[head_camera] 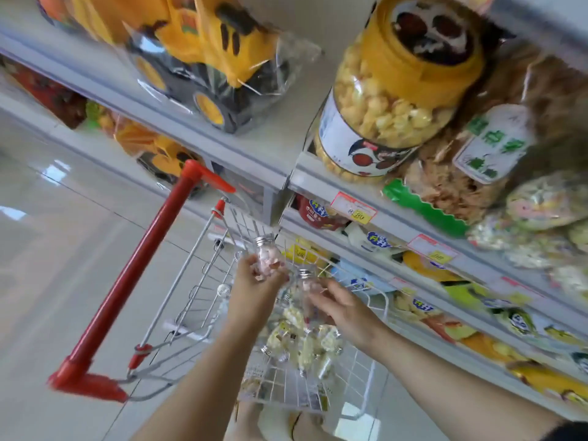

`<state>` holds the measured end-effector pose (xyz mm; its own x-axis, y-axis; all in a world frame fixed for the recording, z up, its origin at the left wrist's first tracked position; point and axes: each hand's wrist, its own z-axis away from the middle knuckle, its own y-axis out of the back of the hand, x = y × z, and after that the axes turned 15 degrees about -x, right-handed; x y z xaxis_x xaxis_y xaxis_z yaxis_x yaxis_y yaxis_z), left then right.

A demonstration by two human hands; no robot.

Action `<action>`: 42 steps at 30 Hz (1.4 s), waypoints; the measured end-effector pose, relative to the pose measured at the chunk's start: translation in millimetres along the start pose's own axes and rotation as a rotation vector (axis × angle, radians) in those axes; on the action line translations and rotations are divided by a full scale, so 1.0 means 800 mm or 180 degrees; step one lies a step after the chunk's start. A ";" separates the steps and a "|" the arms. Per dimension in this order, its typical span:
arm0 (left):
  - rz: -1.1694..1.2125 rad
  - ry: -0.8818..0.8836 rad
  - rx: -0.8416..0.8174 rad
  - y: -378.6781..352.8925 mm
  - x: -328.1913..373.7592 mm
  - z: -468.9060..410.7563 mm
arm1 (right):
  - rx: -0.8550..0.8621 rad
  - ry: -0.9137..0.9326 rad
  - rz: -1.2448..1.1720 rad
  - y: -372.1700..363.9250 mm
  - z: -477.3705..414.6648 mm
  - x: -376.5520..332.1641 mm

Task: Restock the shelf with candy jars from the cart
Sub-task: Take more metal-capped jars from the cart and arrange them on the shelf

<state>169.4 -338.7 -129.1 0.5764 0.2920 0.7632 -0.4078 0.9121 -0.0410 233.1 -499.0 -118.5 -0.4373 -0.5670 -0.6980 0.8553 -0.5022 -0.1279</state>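
Observation:
Over the wire cart (197, 281), my left hand (254, 281) grips a small clear candy jar (266, 253) with a silver screw cap and pink sweets inside, held upright. Just to its right, my right hand (340, 305) curls its fingers round a second clear jar (306, 286) with the same silver cap. Several more small jars (305, 345) with yellowish sweets lie heaped in the cart's basket below both hands. The shelves (397, 218) with price tags run along the right.
The cart's red handle (140, 272) stands at the left over a pale tiled floor. Above are wrapped yellow toy trucks (206, 55) and a big popcorn jar (391, 100). Bagged snacks (471, 173) crowd the right-hand shelves.

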 end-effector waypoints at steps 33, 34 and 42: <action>-0.1098 -0.1783 -0.1580 -0.131 0.343 0.249 | 0.3522 0.0747 0.3177 0.174 0.371 -0.335; -0.1110 -0.1784 -0.1539 -0.128 0.344 0.250 | 0.3621 0.0526 0.3453 0.184 0.367 -0.338; -0.1134 -0.1767 -0.1325 -0.120 0.352 0.247 | 0.3753 -0.0373 0.4054 0.245 0.366 -0.350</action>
<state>231.0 -400.9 217.4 0.1392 -0.1255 0.9823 0.0980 0.9888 0.1125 441.7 -629.8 257.9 0.2310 -0.9664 0.1124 0.0302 0.1226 0.9920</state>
